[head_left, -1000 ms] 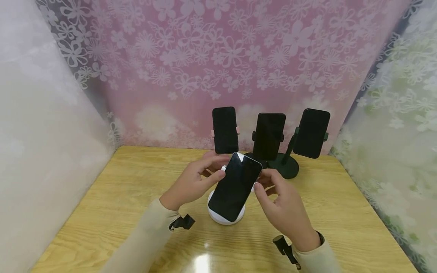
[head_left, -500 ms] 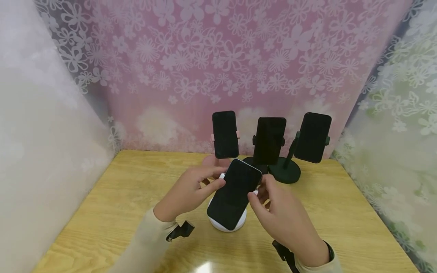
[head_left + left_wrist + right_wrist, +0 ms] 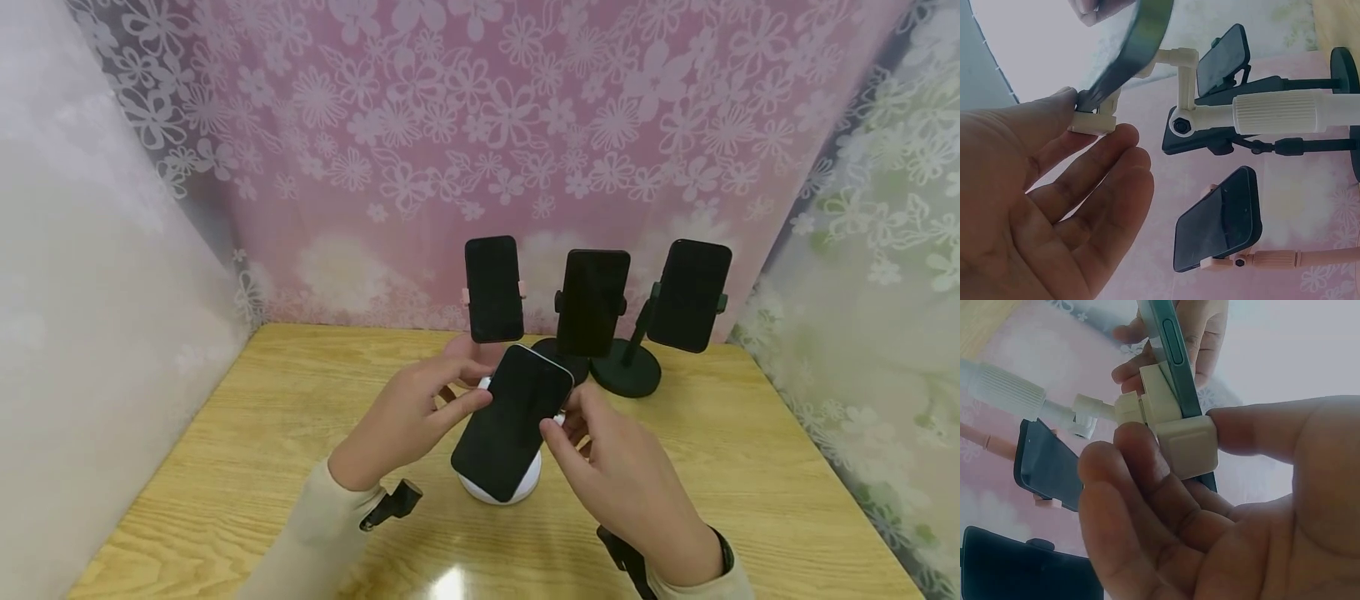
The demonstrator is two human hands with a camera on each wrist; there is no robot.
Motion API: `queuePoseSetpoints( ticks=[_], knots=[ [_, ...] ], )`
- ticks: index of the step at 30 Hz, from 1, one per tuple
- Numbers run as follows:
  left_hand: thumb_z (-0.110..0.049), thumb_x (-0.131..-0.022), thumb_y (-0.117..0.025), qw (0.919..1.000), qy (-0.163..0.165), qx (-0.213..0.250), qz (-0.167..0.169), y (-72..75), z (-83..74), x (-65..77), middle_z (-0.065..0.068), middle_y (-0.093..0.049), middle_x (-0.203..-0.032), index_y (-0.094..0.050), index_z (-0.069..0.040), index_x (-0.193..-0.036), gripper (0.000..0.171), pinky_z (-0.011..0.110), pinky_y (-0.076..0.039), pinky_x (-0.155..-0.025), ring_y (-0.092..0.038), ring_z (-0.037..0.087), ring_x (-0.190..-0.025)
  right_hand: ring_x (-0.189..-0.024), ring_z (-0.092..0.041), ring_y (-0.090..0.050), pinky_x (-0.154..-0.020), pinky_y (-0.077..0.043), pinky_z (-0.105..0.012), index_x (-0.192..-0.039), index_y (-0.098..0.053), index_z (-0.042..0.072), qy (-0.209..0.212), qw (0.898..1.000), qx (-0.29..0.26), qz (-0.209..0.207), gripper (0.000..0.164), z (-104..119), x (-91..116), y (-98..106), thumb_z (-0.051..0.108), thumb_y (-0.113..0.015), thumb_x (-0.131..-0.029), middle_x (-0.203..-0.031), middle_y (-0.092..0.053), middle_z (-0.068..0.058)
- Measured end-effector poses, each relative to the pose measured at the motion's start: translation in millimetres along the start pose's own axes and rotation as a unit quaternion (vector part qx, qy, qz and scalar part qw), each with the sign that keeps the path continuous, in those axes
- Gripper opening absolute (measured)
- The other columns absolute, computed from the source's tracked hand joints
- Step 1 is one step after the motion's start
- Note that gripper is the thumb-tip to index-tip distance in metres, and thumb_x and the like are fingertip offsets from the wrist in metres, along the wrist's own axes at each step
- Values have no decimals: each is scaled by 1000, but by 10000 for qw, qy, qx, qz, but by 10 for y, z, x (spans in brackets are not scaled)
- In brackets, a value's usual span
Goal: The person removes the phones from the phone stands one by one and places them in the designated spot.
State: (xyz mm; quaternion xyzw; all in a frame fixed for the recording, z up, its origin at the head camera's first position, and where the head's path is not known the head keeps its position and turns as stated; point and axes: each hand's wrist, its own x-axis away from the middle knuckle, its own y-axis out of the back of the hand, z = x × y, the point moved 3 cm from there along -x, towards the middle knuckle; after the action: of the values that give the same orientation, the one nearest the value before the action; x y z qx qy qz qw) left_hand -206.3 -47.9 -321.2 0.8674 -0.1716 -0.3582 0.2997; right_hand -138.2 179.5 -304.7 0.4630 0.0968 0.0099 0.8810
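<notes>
A dark-screened phone (image 3: 513, 423) sits tilted in the clamp of a white phone stand, above its round white base (image 3: 528, 485). My left hand (image 3: 408, 419) pinches the clamp's left jaw, a white block (image 3: 1093, 123) at the phone's edge, between thumb and fingers. On the other side my right hand (image 3: 626, 471) pinches the right white clamp block (image 3: 1188, 447), thumb in front and fingertips behind. The ribbed white stem (image 3: 1279, 114) and its joint show behind the phone in the left wrist view. Most of the clamp's back is hidden in the head view.
Behind stand more phones in holders: one in a pink stand (image 3: 495, 288), one in a black stand (image 3: 592, 302), one in a dark green stand (image 3: 688, 296). A floral curtain (image 3: 405, 150) backs the wooden table (image 3: 300, 375).
My right hand has closed in on the right clamp block and now pinches it. The phone's lower end has shifted slightly left; my left hand stays at the left block.
</notes>
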Motion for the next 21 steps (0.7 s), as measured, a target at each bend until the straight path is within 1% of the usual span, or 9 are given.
queuePoseSetpoints(
  ticks=[4, 7, 9, 11, 15, 18, 21],
  knots=[
    [-27, -98, -73, 10000, 77, -12, 35, 20, -16, -19, -6, -72, -120, -73, -17, -119, 23, 27, -58, -77, -69, 9, -103, -73, -11, -57, -66, -52, -29, -116, -56, 12, 95, 10000, -16, 0, 24, -3, -47, 0, 33, -63, -105, -93, -66, 2],
    [-27, -98, -74, 9998, 172, -37, 47, 36, -29, -50, -8, -72, -115, -68, -19, -114, 20, 27, -57, -75, -68, 7, -102, -74, -12, -57, -65, -52, -29, -120, -57, 11, 359, 9992, -43, -144, 22, -20, -117, -6, 29, -60, -107, -94, -65, 1],
    [-28, -97, -75, 9997, 224, -30, 40, 40, -30, -62, -10, -72, -112, -64, -20, -113, 21, 27, -57, -74, -67, 4, -100, -73, -12, -56, -65, -52, -29, -123, -59, 10, 588, 9978, -6, -322, 24, -43, -168, -23, 27, -60, -107, -95, -64, 1],
    [-30, -97, -75, 9994, 332, 8, 3, 44, -32, -62, -12, -72, -109, -61, -21, -114, 23, 27, -56, -73, -66, 3, -99, -75, -13, -58, -67, -53, -30, -126, -60, 8, 837, 9948, 125, -575, 27, -71, -216, -55, 26, -62, -106, -98, -65, -1],
    [-31, -96, -76, 9982, 596, 77, -71, 40, -36, -34, -11, -71, -106, -62, -21, -122, 31, 32, -57, -73, -65, 3, -96, -82, -15, -62, -70, -57, -32, -128, -61, 7, 1233, 9855, 364, -1106, 29, -113, -280, -123, 22, -65, -104, -104, -66, -3],
    [-31, -96, -77, 9976, 679, 50, -85, 31, -47, -22, -10, -71, -106, -62, -21, -122, 32, 37, -58, -73, -65, 5, -96, -83, -15, -63, -69, -58, -33, -128, -61, 7, 1360, 9813, 351, -1312, 29, -133, -294, -147, 20, -67, -102, -103, -66, -3],
    [-33, -96, -77, 9966, 802, 79, -149, 26, -53, 0, -9, -69, -108, -62, -20, -125, 35, 36, -58, -74, -66, 8, -98, -85, -16, -64, -71, -59, -35, -127, -61, 5, 1415, 9792, 318, -1418, 32, -145, -281, -153, 19, -70, -100, -105, -67, -5]
  ],
)
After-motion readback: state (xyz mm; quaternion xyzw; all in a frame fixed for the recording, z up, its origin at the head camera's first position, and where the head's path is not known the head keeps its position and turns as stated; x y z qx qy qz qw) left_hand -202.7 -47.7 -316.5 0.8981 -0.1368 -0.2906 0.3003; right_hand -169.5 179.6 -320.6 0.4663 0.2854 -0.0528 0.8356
